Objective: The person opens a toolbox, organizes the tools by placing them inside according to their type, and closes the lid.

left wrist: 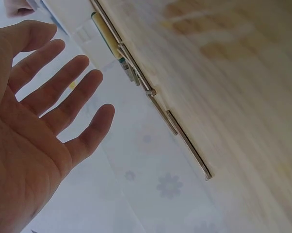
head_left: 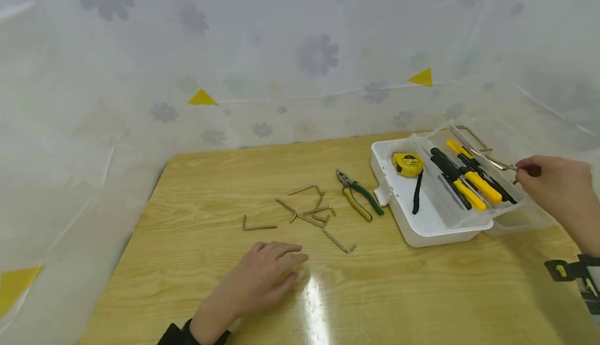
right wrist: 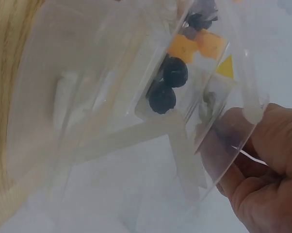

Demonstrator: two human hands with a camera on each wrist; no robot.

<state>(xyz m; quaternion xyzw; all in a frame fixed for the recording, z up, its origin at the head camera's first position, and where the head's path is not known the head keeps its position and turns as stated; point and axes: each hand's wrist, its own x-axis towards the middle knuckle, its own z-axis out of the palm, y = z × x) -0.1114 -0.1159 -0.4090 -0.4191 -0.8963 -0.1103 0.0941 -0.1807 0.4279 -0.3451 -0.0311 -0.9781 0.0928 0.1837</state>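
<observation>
My left hand (head_left: pixel 264 274) is held low over the wooden table, palm toward it, with relaxed fingers and nothing in them; the left wrist view shows the bare palm (left wrist: pixel 24 145). Just beyond its fingertips lie several L-shaped hex keys (head_left: pixel 260 227), some crossing each other. At the right side of the toolbox (head_left: pixel 424 238), my right hand (head_left: pixel 555 181) pinches a metal hex key (head_left: pixel 501 165) between thumb and fingers over the clear tray. In the right wrist view, clear plastic partly covers the fingers (right wrist: pixel 223 155).
Combination pliers (head_left: pixel 358 195) with green and yellow handles lie left of the toolbox. Inside it are a yellow tape measure (head_left: pixel 408 164) and, in the clear tray, several black and yellow-handled tools (head_left: pixel 485 186). A flowered plastic sheet (head_left: pixel 281 48) hangs behind the table.
</observation>
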